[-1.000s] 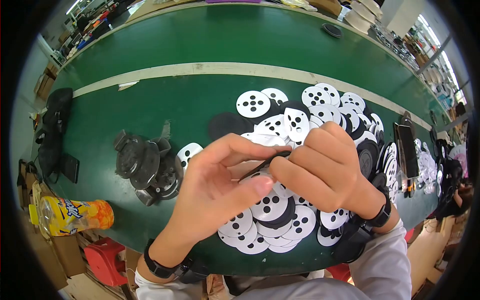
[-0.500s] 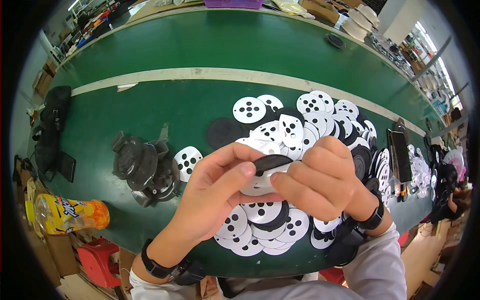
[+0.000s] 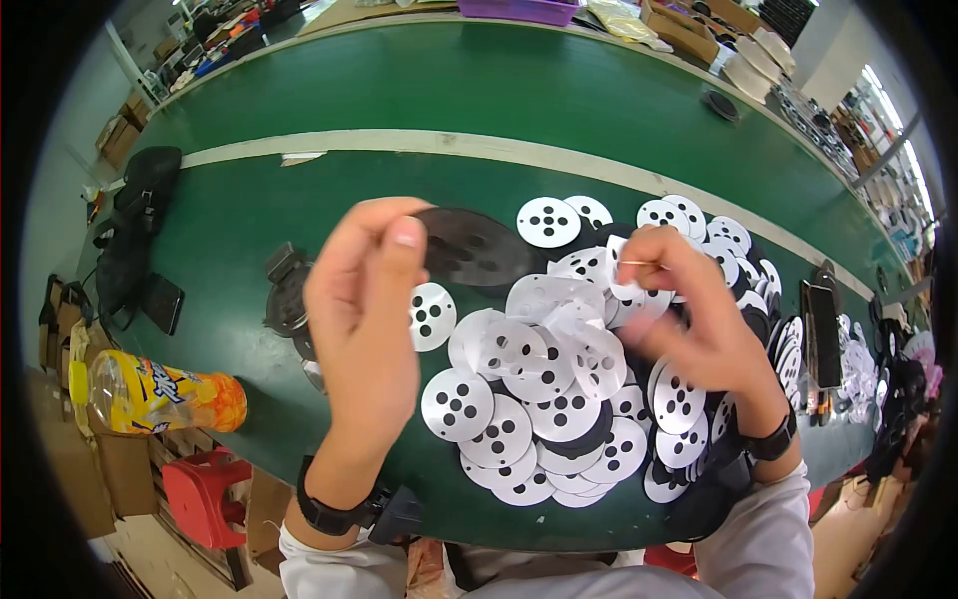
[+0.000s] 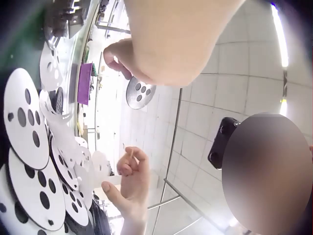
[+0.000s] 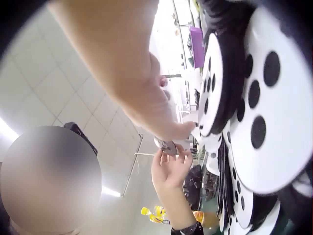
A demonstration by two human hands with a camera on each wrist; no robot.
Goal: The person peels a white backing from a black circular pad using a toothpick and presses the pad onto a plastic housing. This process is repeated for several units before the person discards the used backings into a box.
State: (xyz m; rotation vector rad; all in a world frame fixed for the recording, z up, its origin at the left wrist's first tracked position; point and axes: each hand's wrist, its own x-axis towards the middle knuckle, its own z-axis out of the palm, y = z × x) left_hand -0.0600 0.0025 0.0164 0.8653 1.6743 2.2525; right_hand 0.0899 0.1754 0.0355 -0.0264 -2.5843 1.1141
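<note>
My left hand [image 3: 369, 309] pinches a thin dark disc [image 3: 474, 248] with several holes by its edge, raised above the table. The left wrist view shows this disc's grey holed face [image 4: 141, 93]. Over the pile hangs my right hand [image 3: 689, 309], blurred, its thumb spread from its loosely bent fingers; no disc shows in its grasp. A white holed piece [image 3: 616, 268] overlaps its fingertips in the head view. Under and between the hands lie translucent holed films [image 3: 514, 349], on a heap of white discs with black holes [image 3: 567, 411] and black discs.
Dark round metal parts [image 3: 287, 302] stand left, partly behind my left hand. A yellow-labelled bottle [image 3: 165, 392] is at the left table edge. A phone [image 3: 163, 302] lies beyond it. A dark flat rectangular thing [image 3: 824, 336] lies right of the heap. A purple basket [image 3: 519, 10] stands at the back.
My hands have moved apart. The left has carried the dark disc up and left; the right has let go of it and moved right. The translucent films on the heap now show.
</note>
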